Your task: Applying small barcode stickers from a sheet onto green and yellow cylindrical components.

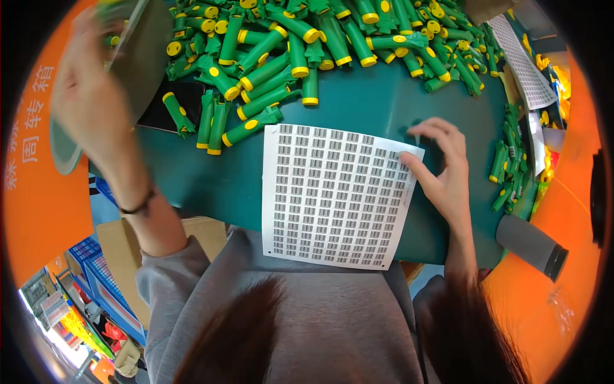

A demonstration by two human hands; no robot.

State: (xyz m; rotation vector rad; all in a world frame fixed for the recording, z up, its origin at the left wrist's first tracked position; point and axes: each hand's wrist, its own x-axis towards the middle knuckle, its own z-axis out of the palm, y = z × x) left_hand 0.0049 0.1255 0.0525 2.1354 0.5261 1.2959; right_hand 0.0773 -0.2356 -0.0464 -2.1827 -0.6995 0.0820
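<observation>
My left hand (pixel 89 96) is raised at the upper left, smeared by motion, beside the upright grey-green wall of a bin (pixel 137 61). A green and yellow piece shows at the picture's top edge near its fingers; whether they hold it is unclear. My right hand (pixel 448 160) is open at the upper right corner of a white label sheet (pixel 272 192), thumb on the sheet's edge, index finger bent and apart. Rows of small barcode labels cover the sheet, with a bare patch at its upper right. Beyond it lie loose green tubes (pixel 268 48) with yellow end caps.
A green tabletop (pixel 211 182) lies beneath everything. More green pieces (pixel 511 157) and another label sheet (pixel 521 61) are on the right. A dark grey cylinder (pixel 531 246) lies at the right edge. A black flat object (pixel 167 105) sits by the bin, and blue crates (pixel 105 281) stand lower left.
</observation>
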